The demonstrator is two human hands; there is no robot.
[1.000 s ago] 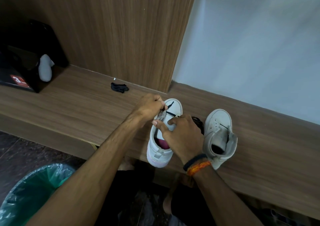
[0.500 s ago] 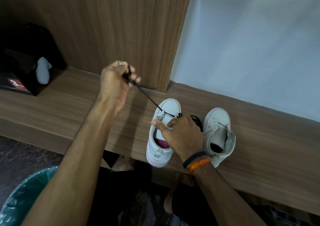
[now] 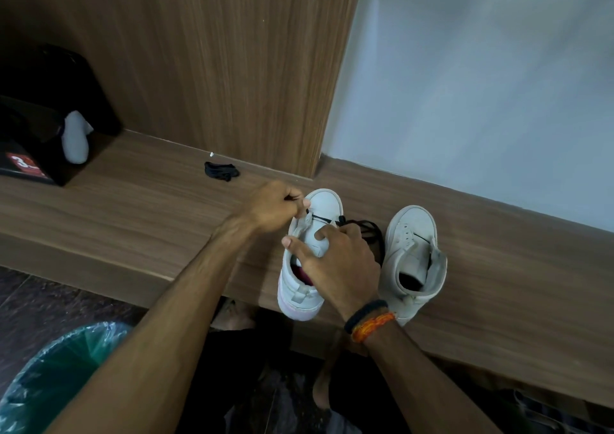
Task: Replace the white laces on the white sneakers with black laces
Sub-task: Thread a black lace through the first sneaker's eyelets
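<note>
Two white sneakers stand toe-away on a wooden ledge (image 3: 133,221). The left sneaker (image 3: 327,201) has a black lace (image 3: 324,218) threaded across its lowest eyelets. My left hand (image 3: 275,206) pinches the lace end at the sneaker's left eyelet row. My right hand (image 3: 335,261) grips the sneaker's tongue and upper, thumb on the left flap. Loose black lace (image 3: 368,231) trails between the shoes. The right sneaker (image 3: 412,234) stands beside it with a short black lace bit at its eyelets.
A bundled black lace (image 3: 221,170) lies on the ledge near the wood panel. A black shoebox (image 3: 36,134) with a white item sits at the far left. A green-lined bin (image 3: 56,377) stands on the floor below left.
My left hand, which had pulled the black lace up and to the left, has come back down to the left sneaker's eyelets. My right hand stays on the sneaker.
</note>
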